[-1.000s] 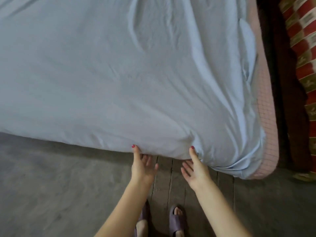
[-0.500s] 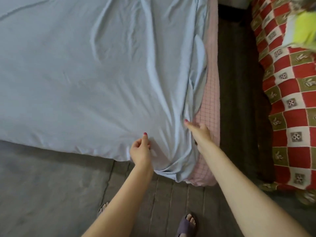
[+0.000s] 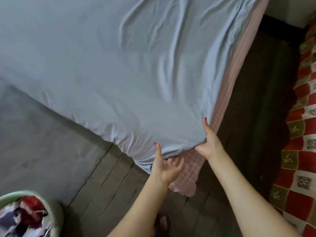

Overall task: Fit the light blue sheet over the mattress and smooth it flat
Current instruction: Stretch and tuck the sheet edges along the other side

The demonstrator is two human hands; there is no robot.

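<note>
The light blue sheet (image 3: 111,69) covers the top of the mattress, with folds running towards the near right corner. A pink checked cover (image 3: 227,93) shows along the mattress's right side and hangs below the corner. My right hand (image 3: 209,141) grips the sheet's edge at that corner, thumb up against the fabric. My left hand (image 3: 165,164) is just under the corner, thumb on the sheet's hem and fingers spread below it.
A pale green basin (image 3: 34,218) with coloured clothes stands on the grey floor at the lower left. A red and white patterned blanket (image 3: 302,142) lies along the right edge. Between it and the mattress runs a dark gap (image 3: 256,100).
The view has swung left and the basin has come into sight. My right hand moved down from the sheet's side edge to the corner. My left hand dropped under the corner.
</note>
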